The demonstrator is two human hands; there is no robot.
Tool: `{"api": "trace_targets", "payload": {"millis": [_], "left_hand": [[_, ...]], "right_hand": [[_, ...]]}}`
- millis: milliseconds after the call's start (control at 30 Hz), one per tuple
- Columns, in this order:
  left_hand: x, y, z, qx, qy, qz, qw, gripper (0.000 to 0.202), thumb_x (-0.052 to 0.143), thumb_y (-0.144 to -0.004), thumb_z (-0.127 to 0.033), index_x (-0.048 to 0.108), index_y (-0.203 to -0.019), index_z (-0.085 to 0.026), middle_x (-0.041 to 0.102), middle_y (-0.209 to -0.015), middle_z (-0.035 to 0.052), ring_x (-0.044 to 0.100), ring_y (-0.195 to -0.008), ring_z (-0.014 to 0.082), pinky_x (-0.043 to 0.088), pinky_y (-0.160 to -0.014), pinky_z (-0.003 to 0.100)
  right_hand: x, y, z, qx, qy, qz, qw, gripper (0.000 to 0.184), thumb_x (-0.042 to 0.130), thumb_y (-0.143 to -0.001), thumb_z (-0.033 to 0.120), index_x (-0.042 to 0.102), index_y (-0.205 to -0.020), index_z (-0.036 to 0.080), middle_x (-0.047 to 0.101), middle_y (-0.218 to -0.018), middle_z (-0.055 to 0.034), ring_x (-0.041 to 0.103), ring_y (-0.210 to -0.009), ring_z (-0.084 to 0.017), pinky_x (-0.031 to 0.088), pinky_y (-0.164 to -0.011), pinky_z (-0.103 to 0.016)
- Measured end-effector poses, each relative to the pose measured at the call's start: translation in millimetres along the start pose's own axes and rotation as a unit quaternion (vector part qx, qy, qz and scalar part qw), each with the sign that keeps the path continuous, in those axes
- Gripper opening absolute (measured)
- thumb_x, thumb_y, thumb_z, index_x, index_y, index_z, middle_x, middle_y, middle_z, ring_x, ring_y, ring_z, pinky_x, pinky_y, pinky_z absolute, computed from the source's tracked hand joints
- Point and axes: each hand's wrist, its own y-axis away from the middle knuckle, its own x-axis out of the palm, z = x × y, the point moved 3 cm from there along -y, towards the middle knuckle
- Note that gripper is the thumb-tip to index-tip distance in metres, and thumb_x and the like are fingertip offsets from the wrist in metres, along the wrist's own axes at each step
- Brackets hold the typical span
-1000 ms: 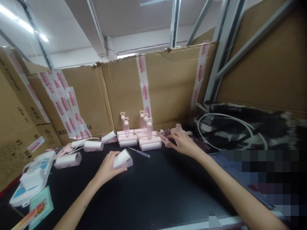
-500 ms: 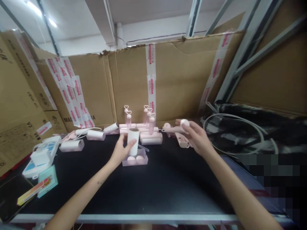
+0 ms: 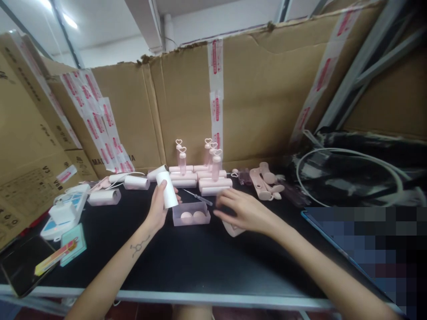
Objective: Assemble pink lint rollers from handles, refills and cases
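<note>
So, left hand (image 3: 157, 205) clamps a white tube (image 3: 168, 194); can't tell if right hand (image 3: 245, 210) grips the pink piece (image 3: 232, 229). Probably gathering parts; next needs steadiness.

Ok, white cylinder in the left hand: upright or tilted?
Tilted: the white cylinder leans in the left hand, its upper end further left than its lower.
</note>
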Motion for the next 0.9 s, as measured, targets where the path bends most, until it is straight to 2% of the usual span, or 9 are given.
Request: {"api": "trace_targets", "payload": {"millis": [67,133,200,333,500,633,700,767,900], "left_hand": [[0.6,0.0,-2.9,0.033,-0.017,-0.002,0.999,0.038,0.061,-0.074,-0.049,0.057,-0.086,-0.013,0.063,-0.069,0.0011,0.061,-0.054,0.0127,0.050,-0.053,0.023],[1.3,1.4,-6.3,0.045,-0.014,0.004,0.999,0.039,0.059,-0.075,-0.050,0.057,-0.084,-0.013,0.062,-0.069,0.0010,0.060,-0.053,0.0120,0.050,-0.052,0.022],[0.7,2.4,-9.6,0.039,0.001,0.009,0.999,0.037,0.057,-0.076,-0.049,0.057,-0.083,-0.012,0.062,-0.068,0.0009,0.060,-0.052,0.0114,0.050,-0.051,0.022],[-3.5,0.3,-11.7,-0.005,0.043,-0.002,0.999,0.030,0.054,-0.081,-0.042,0.056,-0.088,-0.013,0.062,-0.068,0.0006,0.061,-0.051,0.0116,0.051,-0.050,0.022],[-3.4,0.0,-10.6,-0.049,0.134,-0.034,0.989,0.021,0.048,-0.088,-0.034,0.056,-0.094,-0.015,0.063,-0.065,-0.0001,0.061,-0.049,0.0121,0.053,-0.049,0.022],[7.3,7.4,-10.8,-0.062,0.180,-0.019,0.982,0.027,0.040,-0.093,-0.032,0.058,-0.090,-0.013,0.066,-0.070,0.0045,0.065,-0.063,0.0151,0.056,-0.065,0.029],[15.2,12.2,-6.9,-0.079,0.198,0.005,0.977,0.031,0.036,-0.095,-0.032,0.060,-0.093,-0.012,0.068,-0.078,0.0080,0.067,-0.075,0.0181,0.055,-0.076,0.034],[23.6,17.9,-0.2,-0.105,0.217,0.051,0.969,0.037,0.032,-0.095,-0.036,0.060,-0.100,-0.012,0.069,-0.091,0.0102,0.066,-0.088,0.0201,0.052,-0.086,0.035],[33.8,32.9,12.4,-0.126,0.202,0.122,0.964,0.049,0.033,-0.093,-0.047,0.058,-0.115,-0.011,0.066,-0.108,0.0121,0.059,-0.106,0.0231,0.042,-0.099,0.034]], "right_hand": [[4.6,-25.6,5.6,-0.045,-0.039,0.002,0.998,0.022,0.046,-0.088,0.021,0.065,-0.097,0.019,0.056,-0.109,-0.0113,0.054,-0.100,-0.023,0.044,-0.082,-0.035],[17.9,-54.8,17.0,-0.126,-0.111,0.097,0.981,0.021,0.052,-0.081,0.013,0.069,-0.093,0.018,0.050,-0.124,-0.0127,0.050,-0.110,-0.025,0.041,-0.089,-0.038],[34.0,-80.2,25.4,-0.158,-0.166,0.181,0.956,0.020,0.065,-0.069,0.012,0.072,-0.087,0.019,0.054,-0.120,-0.0103,0.049,-0.111,-0.027,0.040,-0.091,-0.038],[55.8,-102.7,27.1,-0.119,-0.193,0.201,0.953,0.014,0.071,-0.057,0.009,0.070,-0.067,0.018,0.062,-0.099,-0.0052,0.057,-0.090,-0.021,0.045,-0.080,-0.032],[41.4,-82.0,29.2,-0.050,-0.250,0.089,0.963,0.010,0.069,-0.065,0.018,0.062,-0.071,0.018,0.061,-0.091,-0.0032,0.055,-0.081,-0.017,0.045,-0.075,-0.028],[25.6,-60.2,35.3,0.059,-0.289,-0.090,0.951,0.025,0.029,-0.094,0.029,0.048,-0.106,0.018,0.056,-0.087,-0.0039,0.053,-0.075,-0.016,0.047,-0.073,-0.033],[26.7,-52.5,40.3,0.099,-0.306,-0.163,0.933,0.033,0.015,-0.097,0.029,0.037,-0.119,0.018,0.053,-0.097,-0.0068,0.054,-0.086,-0.017,0.046,-0.082,-0.038],[33.8,-47.4,47.4,0.120,-0.332,-0.206,0.913,0.035,0.019,-0.097,0.034,0.031,-0.127,0.020,0.049,-0.112,-0.0094,0.049,-0.106,-0.018,0.039,-0.095,-0.040],[53.4,-41.1,64.4,0.143,-0.388,-0.219,0.884,0.046,0.030,-0.095,0.041,0.025,-0.135,0.021,0.035,-0.135,-0.0120,0.032,-0.129,-0.020,0.025,-0.109,-0.039]]}}
